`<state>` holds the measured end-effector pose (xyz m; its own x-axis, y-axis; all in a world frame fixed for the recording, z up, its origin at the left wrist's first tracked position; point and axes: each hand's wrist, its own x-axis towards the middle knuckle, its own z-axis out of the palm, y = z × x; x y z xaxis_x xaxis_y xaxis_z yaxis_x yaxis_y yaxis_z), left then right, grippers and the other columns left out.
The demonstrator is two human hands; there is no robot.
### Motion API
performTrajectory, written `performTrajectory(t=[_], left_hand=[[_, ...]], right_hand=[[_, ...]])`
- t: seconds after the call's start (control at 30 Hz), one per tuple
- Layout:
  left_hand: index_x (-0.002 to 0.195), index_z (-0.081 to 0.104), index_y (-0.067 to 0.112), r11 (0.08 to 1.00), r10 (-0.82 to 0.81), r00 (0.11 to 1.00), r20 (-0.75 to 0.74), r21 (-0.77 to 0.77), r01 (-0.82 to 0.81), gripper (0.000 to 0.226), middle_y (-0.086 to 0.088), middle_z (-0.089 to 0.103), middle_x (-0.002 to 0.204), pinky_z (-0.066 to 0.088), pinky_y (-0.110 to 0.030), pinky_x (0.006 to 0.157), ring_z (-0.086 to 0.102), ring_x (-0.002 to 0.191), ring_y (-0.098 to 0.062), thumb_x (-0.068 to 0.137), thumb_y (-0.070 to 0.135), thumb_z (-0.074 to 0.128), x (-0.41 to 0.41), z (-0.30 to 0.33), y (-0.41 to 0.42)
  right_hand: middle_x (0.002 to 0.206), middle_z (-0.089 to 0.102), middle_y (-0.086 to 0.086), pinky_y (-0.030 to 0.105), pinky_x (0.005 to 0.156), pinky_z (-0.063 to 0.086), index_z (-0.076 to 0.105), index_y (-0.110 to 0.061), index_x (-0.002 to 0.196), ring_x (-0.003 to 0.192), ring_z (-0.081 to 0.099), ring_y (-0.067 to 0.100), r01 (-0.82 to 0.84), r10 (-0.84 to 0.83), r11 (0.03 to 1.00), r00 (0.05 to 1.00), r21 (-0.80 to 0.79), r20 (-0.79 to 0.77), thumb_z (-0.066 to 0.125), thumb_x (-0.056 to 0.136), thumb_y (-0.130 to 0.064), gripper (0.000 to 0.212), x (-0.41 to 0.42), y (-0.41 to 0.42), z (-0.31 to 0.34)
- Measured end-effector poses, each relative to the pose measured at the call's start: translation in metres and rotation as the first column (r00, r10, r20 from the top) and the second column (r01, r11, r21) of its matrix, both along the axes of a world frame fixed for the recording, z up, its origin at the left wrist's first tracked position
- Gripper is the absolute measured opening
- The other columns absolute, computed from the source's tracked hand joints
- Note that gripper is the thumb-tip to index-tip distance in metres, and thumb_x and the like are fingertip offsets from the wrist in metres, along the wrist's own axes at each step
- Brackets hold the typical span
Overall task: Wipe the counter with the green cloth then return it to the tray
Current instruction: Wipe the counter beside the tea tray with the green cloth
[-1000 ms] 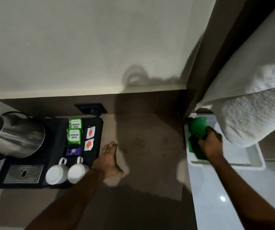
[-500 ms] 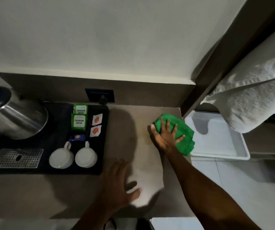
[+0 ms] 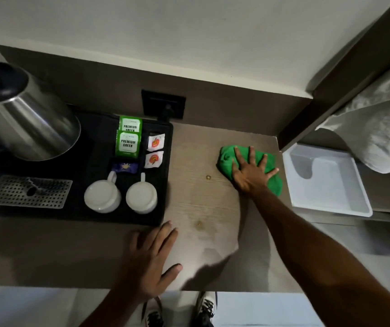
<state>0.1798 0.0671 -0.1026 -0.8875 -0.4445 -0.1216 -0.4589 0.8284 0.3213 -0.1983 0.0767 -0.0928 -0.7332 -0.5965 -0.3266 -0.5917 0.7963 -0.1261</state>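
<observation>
- The green cloth point(image 3: 228, 159) lies bunched on the counter point(image 3: 203, 208), at its far right end, just left of the white tray point(image 3: 330, 204); most of its middle is hidden under the hand pressing on it
- The right hand point(image 3: 250, 173) lies flat on the cloth with fingers spread wide, palm down, pressing rather than clutching; green shows past the fingertips and at the near right of the palm
- The tray sits lower than the counter, off its right edge, with nothing visible inside; its far right corner is covered by a pale towel point(image 3: 377, 138) hanging in front of it
- The left hand point(image 3: 149, 263) rests flat on the near edge of the counter, fingers extended, holding nothing
- Two small round spots point(image 3: 208, 177) show on the counter between the hands; what they are is too small to tell
- A black tray point(image 3: 163, 185) fills the left of the counter, carrying two white cups point(image 3: 102, 197) turned upside down, two green tea packets point(image 3: 128, 143), smaller sachets whose print is unreadable, a metal drip grid point(image 3: 29, 192) and a steel kettle point(image 3: 29, 128) cut off at the left edge
- A dark wall socket point(image 3: 163, 103) sits on the back panel, with a plug in it
- Two shoes point(image 3: 205, 308) show below the counter edge, partly cut off at the bottom
</observation>
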Motion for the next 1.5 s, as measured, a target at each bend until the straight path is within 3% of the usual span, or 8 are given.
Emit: performTrajectory(t=[0.23, 0.43, 0.63, 0.83, 1.03, 1.23, 1.4, 1.5], left_hand=[[0.15, 0.04, 0.02, 0.998, -0.027, 0.999, 0.039, -0.048, 0.029, 0.085, -0.004, 0.036, 0.162, 0.038, -0.06, 0.101, 0.046, 0.137, -0.024, 0.085, 0.075, 0.044, -0.005, 0.008, -0.001], [0.153, 0.034, 0.026, 1.0, -0.01, 1.0, 0.014, 0.019, 0.01, 0.086, 0.002, 0.031, 0.164, 0.033, -0.062, 0.104, 0.044, 0.14, -0.023, 0.085, 0.079, 0.039, -0.002, -0.009, 0.0], [0.151, 0.037, 0.023, 0.999, -0.024, 0.999, -0.048, -0.028, 0.023, 0.088, -0.001, 0.034, 0.163, 0.032, -0.06, 0.104, 0.049, 0.135, -0.027, 0.083, 0.078, 0.046, -0.002, -0.009, -0.001], [0.144, 0.05, 0.021, 0.995, -0.006, 0.997, -0.081, -0.1, -0.002, 0.085, -0.002, 0.048, 0.155, 0.04, -0.059, 0.099, 0.058, 0.128, -0.025, 0.08, 0.078, 0.049, -0.006, -0.006, 0.0], [0.136, 0.06, 0.019, 0.989, 0.015, 1.0, -0.011, -0.148, -0.017, 0.086, -0.004, 0.056, 0.147, 0.049, -0.058, 0.09, 0.066, 0.118, -0.025, 0.076, 0.08, 0.048, -0.006, -0.001, 0.002], [0.148, 0.044, 0.025, 0.997, 0.011, 1.0, -0.011, -0.078, -0.012, 0.09, 0.0, 0.044, 0.157, 0.039, -0.061, 0.1, 0.052, 0.132, -0.024, 0.077, 0.08, 0.049, -0.002, -0.011, 0.003], [0.146, 0.048, 0.022, 0.997, 0.009, 0.998, -0.061, -0.078, -0.014, 0.087, -0.003, 0.047, 0.156, 0.039, -0.061, 0.101, 0.052, 0.131, -0.024, 0.078, 0.076, 0.052, -0.005, -0.005, 0.003], [0.146, 0.048, 0.02, 0.997, -0.014, 0.999, -0.029, -0.083, 0.011, 0.089, -0.005, 0.047, 0.155, 0.04, -0.062, 0.1, 0.054, 0.131, -0.027, 0.077, 0.076, 0.054, -0.004, 0.0, 0.001]], right_hand=[[0.17, 0.003, -0.01, 0.079, 0.108, -0.003, 0.009, -0.056, 0.151, 0.154, 0.0, 0.04, -0.245, 0.245, 0.969, 0.968, 0.005, -0.051, 0.011, 0.09, -0.074, 0.063, 0.046, 0.022, -0.007], [0.171, 0.0, 0.003, 0.078, 0.111, -0.004, 0.013, -0.041, 0.158, 0.153, -0.006, 0.044, 0.166, -0.167, 0.984, 0.986, -0.061, -0.011, 0.02, 0.098, -0.055, 0.062, -0.016, -0.064, -0.002], [0.169, 0.011, -0.01, 0.075, 0.112, 0.0, 0.01, -0.056, 0.15, 0.155, 0.008, 0.037, -0.32, 0.315, 0.946, 0.944, -0.046, -0.094, 0.008, 0.089, -0.078, 0.065, 0.036, 0.01, -0.016], [0.171, 0.003, -0.003, 0.079, 0.111, -0.003, 0.013, -0.048, 0.156, 0.154, -0.005, 0.042, 0.13, -0.131, 0.991, 0.991, -0.039, -0.024, 0.023, 0.098, -0.057, 0.059, -0.029, -0.031, 0.003], [0.169, 0.013, -0.005, 0.069, 0.117, 0.015, 0.018, -0.049, 0.154, 0.154, 0.014, 0.036, -0.445, 0.446, 0.895, 0.886, 0.04, -0.124, 0.016, 0.096, -0.06, 0.059, 0.025, 0.081, -0.005], [0.171, 0.002, -0.002, 0.072, 0.116, 0.0, 0.014, -0.046, 0.157, 0.155, -0.002, 0.04, 0.068, -0.07, 0.997, 0.995, -0.033, -0.065, 0.025, 0.1, -0.053, 0.059, -0.021, -0.023, 0.003], [0.168, 0.018, -0.005, 0.07, 0.116, 0.009, 0.022, -0.05, 0.153, 0.154, 0.016, 0.037, -0.364, 0.359, 0.931, 0.926, -0.022, -0.12, 0.013, 0.097, -0.063, 0.058, 0.07, 0.05, -0.013], [0.17, 0.011, -0.007, 0.071, 0.116, 0.012, 0.016, -0.052, 0.153, 0.155, 0.011, 0.035, -0.306, 0.314, 0.949, 0.942, 0.081, -0.118, 0.014, 0.094, -0.059, 0.06, 0.019, 0.089, -0.004]])
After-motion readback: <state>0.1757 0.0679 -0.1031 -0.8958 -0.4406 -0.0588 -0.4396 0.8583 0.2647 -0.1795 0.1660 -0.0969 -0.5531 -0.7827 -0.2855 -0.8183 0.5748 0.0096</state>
